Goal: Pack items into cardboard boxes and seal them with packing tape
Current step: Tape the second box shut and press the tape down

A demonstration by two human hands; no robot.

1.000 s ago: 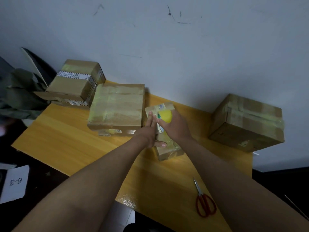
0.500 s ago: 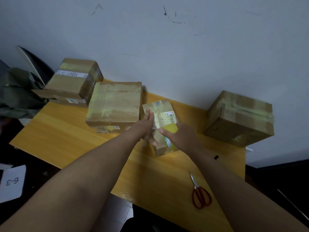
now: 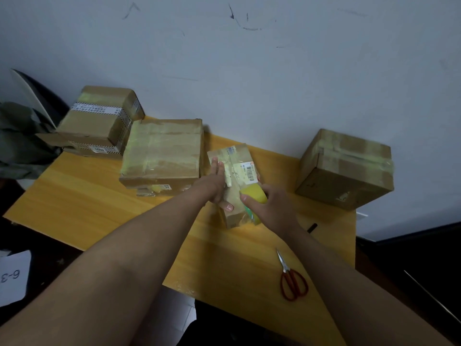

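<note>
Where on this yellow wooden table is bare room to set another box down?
Bare: the near-left yellow wooden table, in front of the large taped cardboard box; also between the red-handled scissors and the right-hand taped box. Crowded: the back-left boxes.

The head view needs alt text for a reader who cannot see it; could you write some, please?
A person's left hand presses flat on a small cardboard box on a yellow table while the right hand grips a yellow tape roll at its near end. Three taped boxes stand around, and red scissors lie nearby.

Scuffed pale wall behind yellow wooden table (glossy near edge); dark floor, dim light.
</note>
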